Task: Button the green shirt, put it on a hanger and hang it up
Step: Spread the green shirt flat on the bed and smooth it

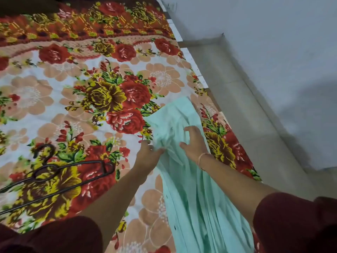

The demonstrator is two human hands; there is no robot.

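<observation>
Pinching a bunched fold of the green shirt [191,189], the left hand [147,156] had its fingertips closed on the thin cloth where it gathered into soft creases. Just beside it, the right hand [194,143] lay on top of the same shirt with its fingers spread and slightly curled, pressing on the cloth rather than gripping it. A thin pale thread bracelet [200,158] circled the right wrist, and both arms came out of dark maroon sleeves [291,225].

The shirt was a light mint green, smooth and limp, lying in a long narrow strip of lengthwise folds on the bed, from the near edge up towards the hands, with its far end fanned out flat beyond them. Small dark specks ran along one fold; whether they were buttons was unclear.

Under it stretched a bedsheet [82,79] printed with big red, yellow and peach flowers on white. A dark wire hanger [54,172], thin and bent in loops, lay flat on the sheet well to the left. No writing was legible anywhere.
</observation>
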